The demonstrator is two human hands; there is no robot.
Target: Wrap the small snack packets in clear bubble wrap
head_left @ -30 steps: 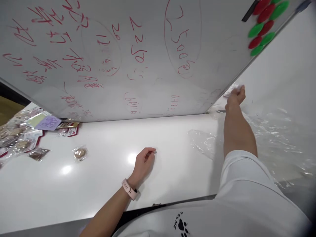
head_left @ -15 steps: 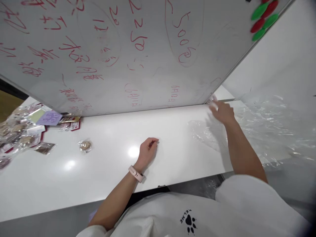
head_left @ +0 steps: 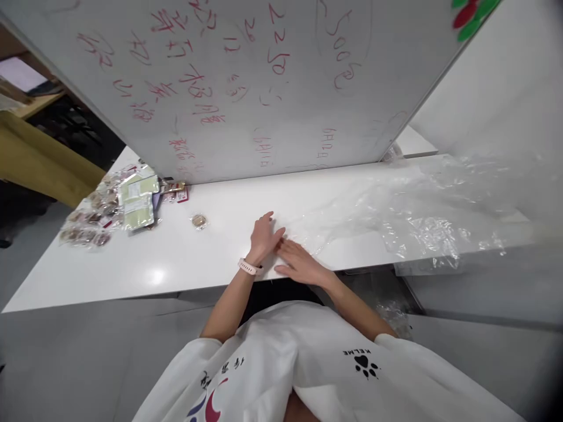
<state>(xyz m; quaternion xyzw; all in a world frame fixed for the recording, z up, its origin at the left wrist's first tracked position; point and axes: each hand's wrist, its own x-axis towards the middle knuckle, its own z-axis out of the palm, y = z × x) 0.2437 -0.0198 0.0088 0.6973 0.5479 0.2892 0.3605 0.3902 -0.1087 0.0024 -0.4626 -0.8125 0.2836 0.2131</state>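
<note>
My left hand (head_left: 264, 237) is over the white table, fingers stretched forward and thumb apart, a pale pink band on its wrist. Close against it, my right hand (head_left: 302, 264) lies low with its fingers extended and its thumb apart. Both are at the near left end of a sheet of thin clear plastic (head_left: 352, 214) that spreads to the right over the table. Nothing shows in the grip of either hand. To the left lies a small round item in a clear wrapper (head_left: 199, 221).
A whiteboard (head_left: 299, 111) with red writing stands along the table's back. Several small packets (head_left: 88, 234) and green pouches (head_left: 138, 202) are heaped at the left on the white table (head_left: 114, 269). More crumpled plastic (head_left: 440, 234) hangs over the front edge at right.
My right hand has come from the far right, by the whiteboard's corner, to beside my left hand. The clear plastic now stretches further left. The view has shifted left.
</note>
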